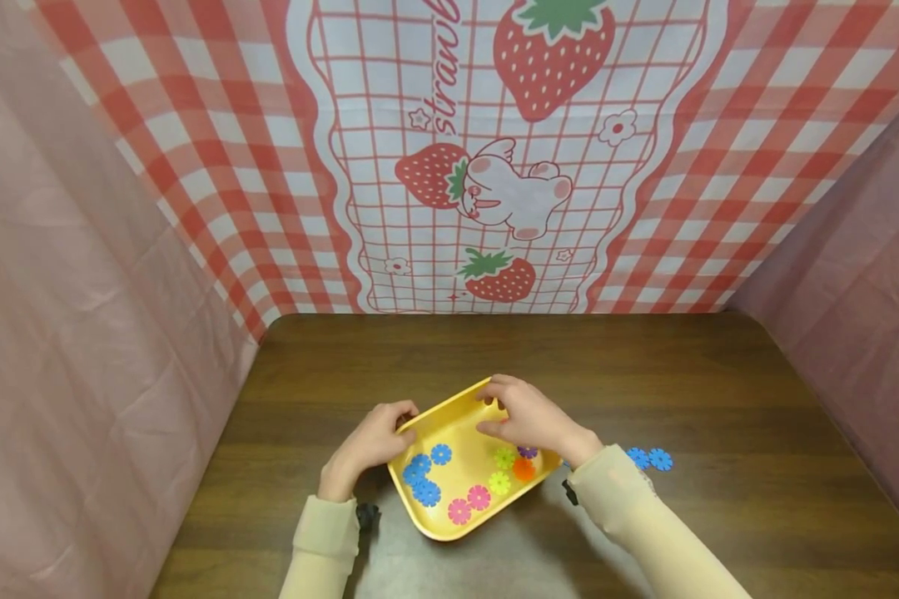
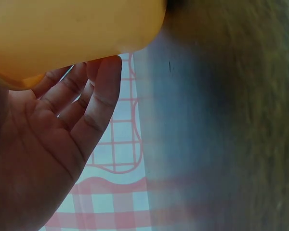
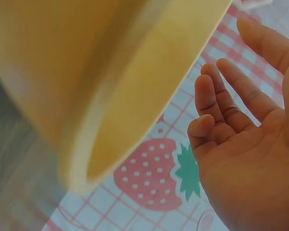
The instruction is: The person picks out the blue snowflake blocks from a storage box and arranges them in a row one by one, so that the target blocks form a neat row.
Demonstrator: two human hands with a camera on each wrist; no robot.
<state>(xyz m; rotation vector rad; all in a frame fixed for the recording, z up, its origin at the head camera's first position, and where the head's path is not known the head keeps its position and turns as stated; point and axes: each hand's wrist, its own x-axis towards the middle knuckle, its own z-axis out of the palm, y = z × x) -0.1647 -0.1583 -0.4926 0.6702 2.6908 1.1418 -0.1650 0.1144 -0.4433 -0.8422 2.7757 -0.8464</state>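
Observation:
A yellow plastic tray (image 1: 449, 433) with rounded corners stands at a slant in the head view. My left hand (image 1: 370, 437) grips its left rim, thumb over the inside and fingers on the outer side; the left wrist view shows these fingers (image 2: 103, 86) against the outer wall. Over the tray's right part is my right hand (image 1: 535, 416), fingers spread and loosely bent; in the right wrist view a gap separates them from the rim. Inside the tray lie notched plastic discs: several blue discs (image 1: 417, 472), pink discs (image 1: 459, 511), yellow-green discs (image 1: 499, 482), an orange disc (image 1: 524, 469) and a partly hidden purple disc (image 1: 528, 452).
Two blue discs (image 1: 660, 459) lie on the brown wooden table (image 1: 742, 399) right of the tray, beside my right sleeve. A strawberry-print cloth (image 1: 449, 274) hangs behind the table, with pink curtains (image 1: 105, 333) at both sides.

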